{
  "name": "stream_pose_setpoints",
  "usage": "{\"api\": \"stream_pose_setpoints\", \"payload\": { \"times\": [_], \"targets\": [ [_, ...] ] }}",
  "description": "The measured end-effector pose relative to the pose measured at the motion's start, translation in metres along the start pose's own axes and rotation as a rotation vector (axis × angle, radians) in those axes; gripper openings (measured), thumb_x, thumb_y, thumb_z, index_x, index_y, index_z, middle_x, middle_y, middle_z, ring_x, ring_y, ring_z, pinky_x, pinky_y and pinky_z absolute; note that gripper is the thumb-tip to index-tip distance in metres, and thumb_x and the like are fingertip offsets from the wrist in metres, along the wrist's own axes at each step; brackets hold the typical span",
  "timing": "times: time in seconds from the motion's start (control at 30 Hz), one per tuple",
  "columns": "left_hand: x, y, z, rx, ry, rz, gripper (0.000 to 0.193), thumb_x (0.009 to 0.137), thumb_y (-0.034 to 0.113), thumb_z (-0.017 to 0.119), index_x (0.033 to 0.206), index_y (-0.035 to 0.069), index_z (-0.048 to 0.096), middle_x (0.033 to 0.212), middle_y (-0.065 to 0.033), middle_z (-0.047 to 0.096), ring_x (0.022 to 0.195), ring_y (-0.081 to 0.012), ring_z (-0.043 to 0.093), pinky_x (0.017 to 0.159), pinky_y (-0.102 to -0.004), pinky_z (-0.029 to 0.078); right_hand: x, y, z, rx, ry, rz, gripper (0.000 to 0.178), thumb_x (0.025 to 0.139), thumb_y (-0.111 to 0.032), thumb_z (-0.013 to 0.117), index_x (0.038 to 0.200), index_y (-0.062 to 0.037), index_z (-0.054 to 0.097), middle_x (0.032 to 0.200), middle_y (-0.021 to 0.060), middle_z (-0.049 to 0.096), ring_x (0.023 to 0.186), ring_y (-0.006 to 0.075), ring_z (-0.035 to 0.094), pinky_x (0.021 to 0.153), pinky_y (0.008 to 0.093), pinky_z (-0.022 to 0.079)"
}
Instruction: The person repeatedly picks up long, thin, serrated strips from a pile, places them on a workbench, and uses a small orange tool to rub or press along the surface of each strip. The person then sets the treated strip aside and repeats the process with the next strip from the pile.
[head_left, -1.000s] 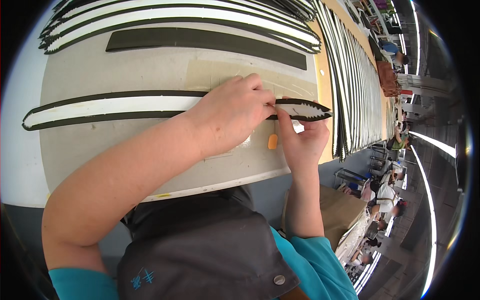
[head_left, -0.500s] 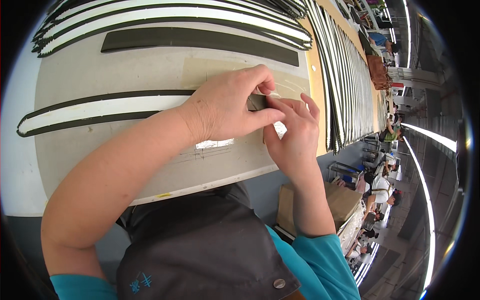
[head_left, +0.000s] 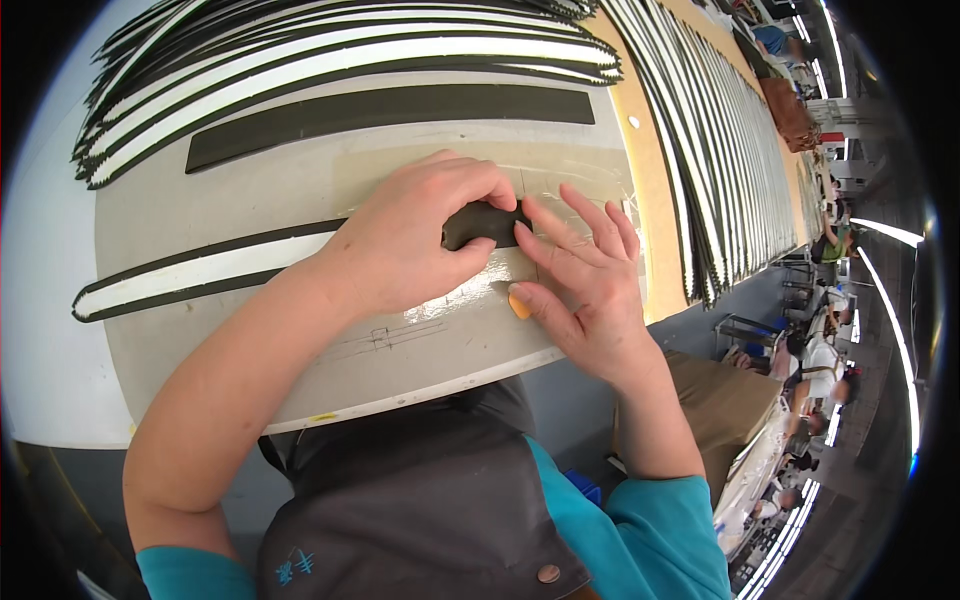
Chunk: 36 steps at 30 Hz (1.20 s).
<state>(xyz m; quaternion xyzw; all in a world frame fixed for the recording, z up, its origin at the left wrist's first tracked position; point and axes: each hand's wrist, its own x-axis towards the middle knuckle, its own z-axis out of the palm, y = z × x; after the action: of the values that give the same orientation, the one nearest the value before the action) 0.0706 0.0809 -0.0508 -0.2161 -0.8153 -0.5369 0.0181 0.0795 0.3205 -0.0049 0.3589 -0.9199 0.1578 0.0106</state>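
The left hand (head_left: 410, 235) arches over the desk (head_left: 470, 350), fingers and thumb curled round the smooth dark right end of a long strip (head_left: 210, 262); the right hand (head_left: 595, 285) is open, fingers fanned, index at that end, thumb against a small orange piece (head_left: 519, 307). Black-edged, white-centred and round-tipped at left, the strip lies flat, its long axis running left to right, slanting slightly away from the person rightward.

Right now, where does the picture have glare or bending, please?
Head view: glare whitens a glossy tabletop patch just below the left hand; the long ceiling light at right bows with the fisheye and looks overexposed; the corners fall to black; the dark strip end is readable.
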Motion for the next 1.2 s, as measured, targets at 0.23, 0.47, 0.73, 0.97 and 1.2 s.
{"api": "stream_pose_setpoints", "payload": {
  "times": [0.23,0.47,0.73,0.97,1.2],
  "targets": [
    [-0.001,0.004,-0.004,0.015,-0.038,-0.023,0.029,0.089,0.006,0.073,0.118,0.005,0.069,0.110,-0.0079,0.070,0.106,-0.0211,0.068,0.095,-0.0332,0.055,0.003,0.018,0.010,0.065,0.023,-0.015,0.037,0.094,-0.024,0.078,0.130,-0.0149,0.076,0.137,0.0010,0.073,0.139,0.0286,0.058,0.126,0.0568,0.023],
    [-0.011,0.010,-0.021,-0.174,0.023,-0.253,0.027,0.098,0.005,0.070,0.124,0.003,0.073,0.125,-0.0079,0.073,0.110,-0.0187,0.067,0.096,-0.0330,0.055,0.002,0.024,0.014,0.112,0.062,-0.010,0.031,0.097,-0.023,0.076,0.126,-0.0147,0.078,0.135,0.0006,0.074,0.140,0.0288,0.057,0.127,0.0552,0.024],
    [-0.035,0.012,-0.012,0.375,0.084,0.032,0.033,0.083,0.004,0.083,0.116,0.007,0.079,0.123,-0.0069,0.075,0.112,-0.0274,0.066,0.093,-0.0363,0.055,0.000,0.022,0.017,0.092,0.108,-0.028,0.032,0.094,-0.021,0.077,0.126,-0.0148,0.078,0.137,0.0002,0.073,0.141,0.0288,0.056,0.125,0.0549,0.028],
    [-0.032,0.021,-0.007,0.426,0.095,0.008,0.036,0.078,0.006,0.086,0.113,0.005,0.080,0.120,-0.0081,0.076,0.108,-0.0314,0.066,0.091,-0.0389,0.056,-0.004,0.023,0.019,0.106,0.161,-0.021,0.034,0.090,-0.018,0.080,0.124,-0.0149,0.079,0.147,0.0052,0.066,0.148,0.0309,0.049,0.124,0.0541,0.028],
    [-0.032,0.020,-0.006,0.499,0.100,0.042,0.035,0.079,0.005,0.085,0.114,0.004,0.079,0.121,-0.0081,0.075,0.104,-0.0306,0.066,0.089,-0.0384,0.056,0.001,0.032,0.017,0.151,0.133,-0.089,0.034,0.088,-0.014,0.080,0.122,-0.0141,0.080,0.144,0.0032,0.069,0.148,0.0302,0.049,0.125,0.0525,0.023]
  ]
}}
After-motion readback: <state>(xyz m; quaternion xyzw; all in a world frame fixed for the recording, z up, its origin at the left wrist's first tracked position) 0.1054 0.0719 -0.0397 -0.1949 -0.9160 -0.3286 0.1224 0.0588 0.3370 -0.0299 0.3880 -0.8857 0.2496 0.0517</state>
